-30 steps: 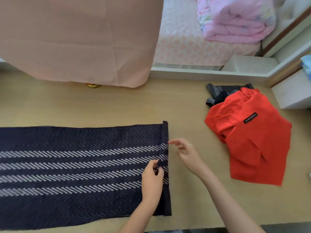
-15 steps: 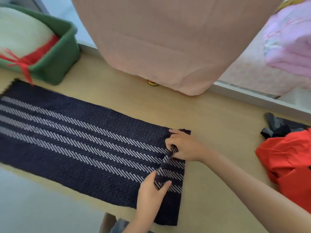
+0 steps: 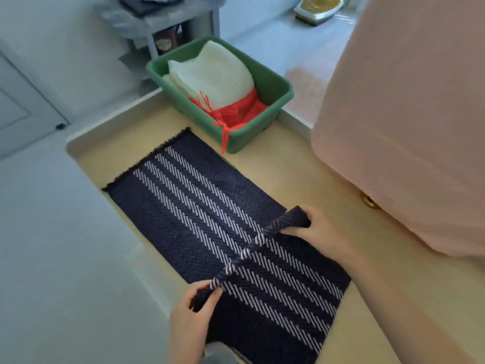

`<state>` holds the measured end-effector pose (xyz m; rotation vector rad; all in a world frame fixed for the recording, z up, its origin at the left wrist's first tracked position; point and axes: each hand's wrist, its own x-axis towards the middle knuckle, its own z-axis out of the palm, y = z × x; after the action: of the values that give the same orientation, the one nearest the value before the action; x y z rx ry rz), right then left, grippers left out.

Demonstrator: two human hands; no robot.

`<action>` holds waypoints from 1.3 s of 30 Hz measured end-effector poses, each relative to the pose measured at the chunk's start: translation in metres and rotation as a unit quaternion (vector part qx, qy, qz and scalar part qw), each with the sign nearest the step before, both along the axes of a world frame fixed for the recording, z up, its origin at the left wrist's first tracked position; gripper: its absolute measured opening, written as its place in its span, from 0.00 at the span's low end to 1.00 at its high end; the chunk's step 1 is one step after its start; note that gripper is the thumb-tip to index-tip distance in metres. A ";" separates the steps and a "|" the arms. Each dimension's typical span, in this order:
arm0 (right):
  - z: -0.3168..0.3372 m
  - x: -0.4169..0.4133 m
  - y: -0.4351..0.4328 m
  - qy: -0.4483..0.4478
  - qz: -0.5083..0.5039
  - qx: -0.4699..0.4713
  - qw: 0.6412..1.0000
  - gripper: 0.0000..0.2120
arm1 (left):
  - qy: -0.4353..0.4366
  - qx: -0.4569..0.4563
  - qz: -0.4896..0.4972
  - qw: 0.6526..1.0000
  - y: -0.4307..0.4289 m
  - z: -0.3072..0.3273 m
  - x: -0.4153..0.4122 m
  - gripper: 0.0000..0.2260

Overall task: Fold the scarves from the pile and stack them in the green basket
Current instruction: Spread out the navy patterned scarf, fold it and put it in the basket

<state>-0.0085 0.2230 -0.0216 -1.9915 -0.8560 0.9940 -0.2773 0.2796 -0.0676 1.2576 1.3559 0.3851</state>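
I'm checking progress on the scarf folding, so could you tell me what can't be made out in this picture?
- Head view: the scarf pile is out of frame.
- Anything under the white scarf and red scarf is hidden inside the green basket.
- The navy striped scarf is cut off by the bottom edge, beyond the left hand and right hand.

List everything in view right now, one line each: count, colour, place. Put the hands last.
striped scarf: one, dark navy with white stripes, spread on the table, near end lifted
green basket: one, green, far end of the table
white scarf: one, white, top of the stack in the basket
red scarf: one, red, under the white one
table: one, light wood
pink cloth: one, pink, hanging at right
left hand: pinching the scarf's near corner
right hand: gripping the far corner
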 end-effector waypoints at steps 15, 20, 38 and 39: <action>-0.043 -0.061 0.327 -0.328 -0.051 0.060 0.941 0.09 | -0.002 0.168 0.114 0.979 0.285 0.002 -0.008 0.04; -0.078 -0.051 0.377 -0.382 -0.025 -0.050 0.922 0.11 | 0.060 0.155 0.085 0.982 0.337 -0.034 0.000 0.04; -0.114 -0.021 0.413 -0.492 0.037 -0.156 0.856 0.16 | 0.270 0.249 -0.031 0.930 0.380 -0.070 -0.004 0.11; -0.116 -0.020 0.415 -0.499 0.041 -0.161 0.850 0.16 | 0.284 0.251 -0.038 0.925 0.382 -0.071 -0.003 0.11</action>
<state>-0.0286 0.6380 -0.1371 -2.8129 -1.3676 0.0328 -0.2802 0.6617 -0.1384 1.9485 1.7496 0.3360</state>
